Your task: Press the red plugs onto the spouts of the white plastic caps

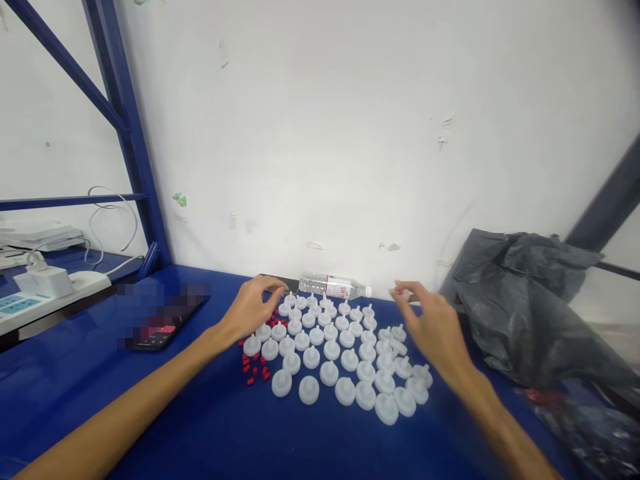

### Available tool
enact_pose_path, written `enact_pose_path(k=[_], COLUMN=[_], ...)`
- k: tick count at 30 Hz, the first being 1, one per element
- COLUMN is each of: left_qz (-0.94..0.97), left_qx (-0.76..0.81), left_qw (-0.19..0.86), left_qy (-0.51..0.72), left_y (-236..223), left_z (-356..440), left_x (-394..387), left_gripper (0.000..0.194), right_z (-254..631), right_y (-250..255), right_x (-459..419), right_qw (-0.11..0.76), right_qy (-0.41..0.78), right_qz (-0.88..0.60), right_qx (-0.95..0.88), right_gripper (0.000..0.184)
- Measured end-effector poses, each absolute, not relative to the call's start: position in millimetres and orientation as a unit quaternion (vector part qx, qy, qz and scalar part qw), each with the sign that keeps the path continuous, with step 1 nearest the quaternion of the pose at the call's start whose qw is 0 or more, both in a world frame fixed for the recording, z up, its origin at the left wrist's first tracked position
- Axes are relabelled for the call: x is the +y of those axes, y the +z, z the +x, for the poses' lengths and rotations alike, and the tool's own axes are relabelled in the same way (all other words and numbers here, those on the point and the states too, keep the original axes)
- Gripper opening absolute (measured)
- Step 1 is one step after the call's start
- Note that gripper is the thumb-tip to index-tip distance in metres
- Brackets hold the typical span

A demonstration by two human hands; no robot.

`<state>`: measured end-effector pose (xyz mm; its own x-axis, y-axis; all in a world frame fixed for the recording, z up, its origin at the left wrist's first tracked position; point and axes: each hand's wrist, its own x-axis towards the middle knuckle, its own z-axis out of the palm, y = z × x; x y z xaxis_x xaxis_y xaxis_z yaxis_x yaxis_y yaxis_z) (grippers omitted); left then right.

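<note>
Many white round plastic pieces (331,349), each with a short stem pointing up, stand in loose rows on the blue tabletop. Small red pieces (246,361) lie scattered along the left side of the group. My left hand (251,305) is at the back left of the rows, thumb and forefinger pinched together beside the rearmost white pieces; whatever is between them is too small to make out. Above the right rear of the group, my right hand (431,319) is raised with a small red piece (400,292) between thumb and forefinger.
A clear plastic bottle (334,285) lies on its side against the wall. To the left are a dark phone (165,325) and a white power strip (25,303) with cables. A grey plastic bag (525,307) slumps at the right, beside blue frame posts (135,147).
</note>
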<state>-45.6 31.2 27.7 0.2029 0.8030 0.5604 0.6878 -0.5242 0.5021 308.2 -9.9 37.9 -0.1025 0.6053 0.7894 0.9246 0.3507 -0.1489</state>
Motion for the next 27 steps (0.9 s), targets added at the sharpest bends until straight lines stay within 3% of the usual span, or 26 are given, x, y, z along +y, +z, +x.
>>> enact_pose_path(k=[2, 4, 14, 22, 27], left_qz=[0.783, 0.769, 0.699, 0.697, 0.701], left_qx=[0.534, 0.583, 0.702, 0.711, 0.707], left_qw=[-0.038, -0.073, -0.047, -0.007, 0.008], left_qy=[0.317, 0.252, 0.128, 0.094, 0.087], left_y=[22.1, 19.3, 21.8, 16.9, 16.6], left_z=[-59.4, -71.2, -101.5, -98.5, -97.4], left_x=[44.6, 52.3, 56.9, 60.9, 61.1], left_gripper=[0.031, 0.031, 0.024, 0.026, 0.025], right_z=[336.4, 359.2, 395.9, 394.2, 376.9], right_y=[35.8, 29.9, -9.3, 13.1, 16.9], right_x=[-0.7, 7.1, 25.8, 25.9, 17.5], right_qw=[0.389, 0.373, 0.323, 0.274, 0.213], right_qy=[-0.168, -0.143, -0.074, -0.006, 0.088], right_qz=[-0.577, -0.596, -0.614, -0.631, -0.59], right_qx=[-0.698, -0.697, -0.716, -0.726, -0.773], right_gripper=[0.027, 0.023, 0.021, 0.029, 0.022])
